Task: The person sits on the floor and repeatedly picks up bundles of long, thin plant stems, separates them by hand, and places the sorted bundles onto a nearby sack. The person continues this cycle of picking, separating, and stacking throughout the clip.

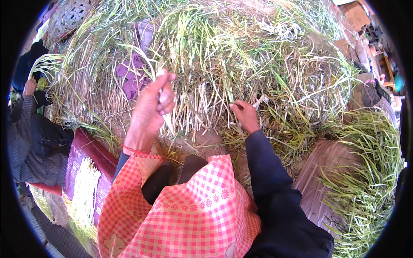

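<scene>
Raised at the centre left, my left hand is closed around a few thin pale green stalks, whose tops lean up to the left and whose white ends show below the fingers. My right hand is lower, at the near edge of a wide heap of green and dried leafy stalks. Its thumb and forefinger meet at a green leaf blade. A purple cloth lies on the heap beyond my left hand. A red checked apron covers my lap.
At left sits another person, whose hand holds a bunch of stalks. Trimmed pale stalks lie on a maroon printed sack beside me. More long green leaves are piled at right by a pinkish plastic sheet. A woven basket stands far left.
</scene>
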Demonstrator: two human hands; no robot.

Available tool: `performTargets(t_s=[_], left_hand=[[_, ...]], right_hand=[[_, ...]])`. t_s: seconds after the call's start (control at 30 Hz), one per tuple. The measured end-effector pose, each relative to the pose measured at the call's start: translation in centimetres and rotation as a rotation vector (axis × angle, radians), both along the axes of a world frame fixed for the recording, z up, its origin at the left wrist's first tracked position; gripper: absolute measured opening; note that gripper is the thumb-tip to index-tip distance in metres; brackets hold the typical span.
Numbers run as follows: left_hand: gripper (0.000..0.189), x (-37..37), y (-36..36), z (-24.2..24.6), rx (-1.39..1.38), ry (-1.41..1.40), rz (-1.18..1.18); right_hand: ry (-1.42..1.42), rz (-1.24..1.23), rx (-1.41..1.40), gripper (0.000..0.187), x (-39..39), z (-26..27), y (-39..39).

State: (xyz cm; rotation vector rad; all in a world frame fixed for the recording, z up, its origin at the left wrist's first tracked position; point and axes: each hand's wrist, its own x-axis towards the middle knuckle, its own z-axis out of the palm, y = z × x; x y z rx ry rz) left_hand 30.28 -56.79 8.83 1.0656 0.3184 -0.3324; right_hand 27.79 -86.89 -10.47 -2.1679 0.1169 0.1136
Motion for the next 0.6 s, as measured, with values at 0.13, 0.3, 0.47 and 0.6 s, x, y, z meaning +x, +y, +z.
performTargets(t_s=[0.13, 0.3, 0.47, 0.6], left_hand=[[0.030, -0.6, -0.9, -2.2, -0.076, 0.054, -0.084], [0.027, -1.3, -2.3, -2.8, -0.048, 0.053, -0.211], [0.024, -2.1, -4.0, -2.6, -0.003, 0.047, -0.324], [0.026, -3.2, -4.9, -3.5, 0.058, 0.094, -0.439]], right_hand=[[0.257, -0.024, 0.441, 0.029, -0.9, 6.3, -2.4], [0.142, -0.021, 0.754, 0.029, -5.4, 16.6, -3.8], [0.103, -0.003, 0.793, 0.021, -6.8, 18.8, -1.8], [0.230, -0.072, 0.682, 0.020, -7.0, 17.3, 0.8]])
